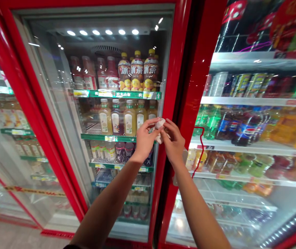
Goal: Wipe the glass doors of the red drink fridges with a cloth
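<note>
- One crumpled white wad (160, 123) sits pinched between left hand (146, 139) and right hand (175, 140).
- Beyond, leftward: glass-door fridge (179, 52) holding bottles (130, 121).
- Rightward: second fridge (207, 45), soda bottles (248, 128) and cans (241, 85).

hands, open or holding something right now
Left hand: closed, fingers gripping a crumpled white wad.
Right hand: closed, fingers on the same white wad.

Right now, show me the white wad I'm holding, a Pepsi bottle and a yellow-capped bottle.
White wad (160, 122): head view, its upper part.
Pepsi bottle (249, 131): head view, its front label.
Yellow-capped bottle (137, 71): head view, middle of its body.
</note>
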